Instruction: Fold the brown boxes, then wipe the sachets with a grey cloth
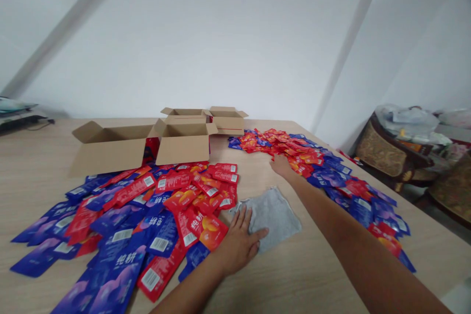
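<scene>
My left hand (241,243) lies with fingers stretched out on the left edge of a grey cloth (274,218), which rests flat on the table. Close beside it on the left is a heap of red packets (206,228) and blue packets (162,235) with barcodes and fruit pictures. My right hand (281,166) reaches far forward to the near edge of a second pile of red packets (300,149). Its fingers are mostly hidden and small, so whether they grip a packet does not show. Blue packets (331,176) lie along the right of that pile.
Several open cardboard boxes stand behind the left heap: a wide one (110,152), one beside it (183,147), and smaller ones (226,121) further back. The wooden table (243,284) ends at the right, near a patterned chair (382,149) with plastic bags. A white wall (235,34) closes the back.
</scene>
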Demonstrator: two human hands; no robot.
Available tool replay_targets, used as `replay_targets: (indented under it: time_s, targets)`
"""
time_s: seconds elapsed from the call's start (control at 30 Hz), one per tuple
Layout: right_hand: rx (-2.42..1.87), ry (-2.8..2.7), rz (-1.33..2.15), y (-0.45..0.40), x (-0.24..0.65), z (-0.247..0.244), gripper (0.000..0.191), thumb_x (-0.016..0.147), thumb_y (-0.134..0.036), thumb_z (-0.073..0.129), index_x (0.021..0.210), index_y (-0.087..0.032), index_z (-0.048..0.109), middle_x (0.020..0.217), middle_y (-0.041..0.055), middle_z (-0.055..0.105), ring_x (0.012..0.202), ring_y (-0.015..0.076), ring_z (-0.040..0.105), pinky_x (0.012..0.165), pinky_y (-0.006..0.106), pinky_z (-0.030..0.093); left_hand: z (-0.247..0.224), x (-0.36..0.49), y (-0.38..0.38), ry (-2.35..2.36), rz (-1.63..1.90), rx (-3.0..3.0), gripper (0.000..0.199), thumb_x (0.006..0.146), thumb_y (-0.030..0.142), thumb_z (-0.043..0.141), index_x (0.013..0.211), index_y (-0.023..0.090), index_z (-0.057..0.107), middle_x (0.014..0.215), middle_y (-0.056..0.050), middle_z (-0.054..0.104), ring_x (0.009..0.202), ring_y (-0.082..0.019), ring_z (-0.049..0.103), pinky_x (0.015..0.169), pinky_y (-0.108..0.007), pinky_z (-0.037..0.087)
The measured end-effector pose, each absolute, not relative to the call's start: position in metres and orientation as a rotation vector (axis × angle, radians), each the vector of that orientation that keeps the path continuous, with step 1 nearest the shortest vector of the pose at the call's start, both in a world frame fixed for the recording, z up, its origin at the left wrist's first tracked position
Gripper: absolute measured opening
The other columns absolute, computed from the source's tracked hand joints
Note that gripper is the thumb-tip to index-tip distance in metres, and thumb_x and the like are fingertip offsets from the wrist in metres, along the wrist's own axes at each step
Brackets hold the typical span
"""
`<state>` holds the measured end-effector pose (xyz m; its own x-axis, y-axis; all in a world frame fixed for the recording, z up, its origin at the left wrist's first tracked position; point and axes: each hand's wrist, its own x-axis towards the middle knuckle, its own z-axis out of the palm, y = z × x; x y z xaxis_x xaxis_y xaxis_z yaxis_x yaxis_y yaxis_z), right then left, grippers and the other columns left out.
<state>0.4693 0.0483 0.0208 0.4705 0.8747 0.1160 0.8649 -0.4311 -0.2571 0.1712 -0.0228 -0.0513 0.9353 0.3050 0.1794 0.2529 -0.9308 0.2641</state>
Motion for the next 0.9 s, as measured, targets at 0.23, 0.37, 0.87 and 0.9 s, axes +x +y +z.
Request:
replay_targets:
  time_s: [0.23,0.37,0.87,0.9]
  targets:
    - [-2.726,-1.376,-0.280,0.000,0.524,-0.010,0.040,0.084,-0.008,0.035,0.118,0.002,0.052,0.114,0.0331,0.055,0.113,0.0341,0.050,0.088,0.049,0.039,-0.058,0.169,-0.020,0.405,0.343,2.875,0.063,0.081,0.018,0.058,0.136,0.043,0.038,0.155,-0.002,-0.003,0.138,-0.039,0.009,0.107,-0.058,0.022]
    - [-2.690,-1.487,-0.291,-0.005,0.525,-0.009,0.036,0.084,-0.007,0.036,0.114,0.000,0.055,0.107,0.0280,0.061,0.106,0.0289,0.056,0.087,0.042,0.042,-0.063,0.170,-0.019,0.413,0.340,2.902,0.064,0.083,0.019,0.056,0.138,0.042,0.034,0.155,-0.003,-0.001,0.138,-0.038,0.008,0.107,-0.058,0.022]
    - [-1.908,-2.016,0.112,-0.072,0.404,-0.011,0.046,0.080,-0.004,0.037,0.106,-0.026,0.067,0.129,0.0050,0.053,0.120,0.0187,0.042,0.102,0.039,0.031,-0.070,0.177,-0.019,0.476,0.307,2.966,0.061,0.091,0.038,0.040,0.143,0.012,0.024,0.151,-0.016,0.017,0.140,-0.029,0.003,0.112,-0.048,0.013]
    - [-2.015,-1.930,0.097,-0.075,0.397,-0.016,0.043,0.083,-0.005,0.036,0.109,-0.022,0.066,0.122,0.0077,0.056,0.114,0.0183,0.046,0.099,0.037,0.033,-0.071,0.177,-0.019,0.474,0.309,2.970,0.061,0.091,0.039,0.040,0.143,0.012,0.024,0.151,-0.016,0.017,0.140,-0.029,0.003,0.112,-0.048,0.013]
